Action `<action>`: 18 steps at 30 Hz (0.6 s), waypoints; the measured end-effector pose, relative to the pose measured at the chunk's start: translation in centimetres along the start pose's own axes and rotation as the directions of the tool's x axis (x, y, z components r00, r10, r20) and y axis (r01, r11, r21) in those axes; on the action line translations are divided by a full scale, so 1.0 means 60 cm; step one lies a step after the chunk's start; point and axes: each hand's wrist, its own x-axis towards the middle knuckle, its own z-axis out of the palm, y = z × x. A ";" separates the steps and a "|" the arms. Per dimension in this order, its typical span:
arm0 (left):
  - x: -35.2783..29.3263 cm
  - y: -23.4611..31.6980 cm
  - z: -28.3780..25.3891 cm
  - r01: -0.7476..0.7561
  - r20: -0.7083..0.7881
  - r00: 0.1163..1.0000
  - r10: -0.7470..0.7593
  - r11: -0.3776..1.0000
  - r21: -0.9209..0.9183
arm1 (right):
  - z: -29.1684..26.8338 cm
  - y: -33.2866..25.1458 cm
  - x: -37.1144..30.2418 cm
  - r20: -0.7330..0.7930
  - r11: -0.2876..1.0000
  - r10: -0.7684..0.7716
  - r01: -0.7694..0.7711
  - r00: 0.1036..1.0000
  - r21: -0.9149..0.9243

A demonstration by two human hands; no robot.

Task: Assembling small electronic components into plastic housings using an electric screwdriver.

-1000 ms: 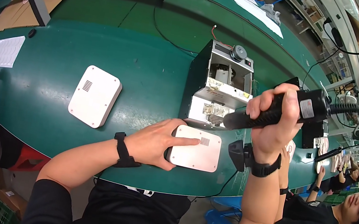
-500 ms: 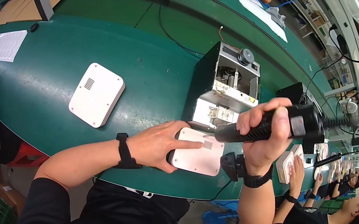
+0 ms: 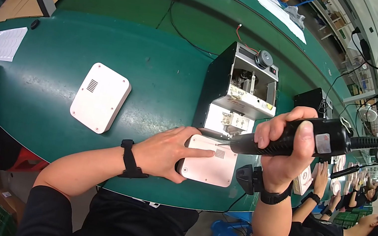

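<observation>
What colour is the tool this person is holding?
The tool is black with a whitish label, best in the head view.

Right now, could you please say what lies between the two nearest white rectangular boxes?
The head view shows green tabletop, then the left hand on the right box.

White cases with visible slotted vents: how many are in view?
2. The left white case lies alone on the green table; the right case is partly under the left hand. More may be hidden.

On the table (image 3: 164, 83), one case (image 3: 100, 100) lies left of centre, a second case (image 3: 207, 169) lower centre, the machine (image 3: 253, 102) behind it, paper (image 3: 8, 43) far left
</observation>
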 end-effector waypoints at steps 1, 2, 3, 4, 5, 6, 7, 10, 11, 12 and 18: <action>0.000 0.000 0.001 0.000 0.001 1.000 0.000 1.000 -0.002 | 0.001 0.008 -0.002 0.003 0.999 0.009 -0.009 1.000 -0.035; 0.001 0.001 0.001 0.001 -0.002 1.000 -0.001 1.000 0.000 | 0.001 0.013 -0.003 0.006 0.997 0.018 -0.017 1.000 -0.070; 0.002 0.001 0.002 0.002 -0.005 1.000 -0.002 1.000 0.002 | -0.001 0.016 -0.003 0.005 0.997 0.019 -0.019 1.000 -0.071; 0.002 0.001 0.002 0.003 -0.008 1.000 -0.003 1.000 0.004 | -0.001 0.019 -0.003 0.009 0.999 0.021 -0.021 1.000 -0.051; 0.001 0.001 0.003 0.004 -0.010 1.000 -0.004 1.000 0.003 | -0.002 0.021 -0.002 0.014 0.999 0.022 -0.022 1.000 -0.029; 0.001 0.001 0.003 0.004 -0.012 1.000 -0.004 1.000 0.005 | -0.002 0.024 -0.001 0.020 1.000 0.023 -0.023 1.000 -0.008; 0.000 0.001 0.003 0.003 -0.014 1.000 -0.003 1.000 0.007 | -0.003 0.026 -0.002 0.023 1.000 0.023 -0.023 0.999 -0.008; -0.001 0.001 0.002 0.005 -0.015 1.000 -0.005 1.000 0.009 | -0.004 0.028 -0.008 0.030 1.000 0.015 -0.015 0.999 0.008; -0.001 0.002 0.002 0.008 -0.009 1.000 -0.008 1.000 0.010 | -0.003 0.028 -0.009 0.032 1.000 0.013 -0.013 0.999 0.009; -0.001 0.003 0.002 0.010 -0.003 1.000 -0.010 1.000 0.011 | -0.002 0.028 -0.011 0.034 1.000 0.005 -0.006 0.999 0.004; 0.004 0.008 0.013 -0.012 -0.030 0.999 0.013 0.999 0.041 | -0.003 -0.004 -0.014 -0.057 1.000 -0.012 0.012 0.998 -0.004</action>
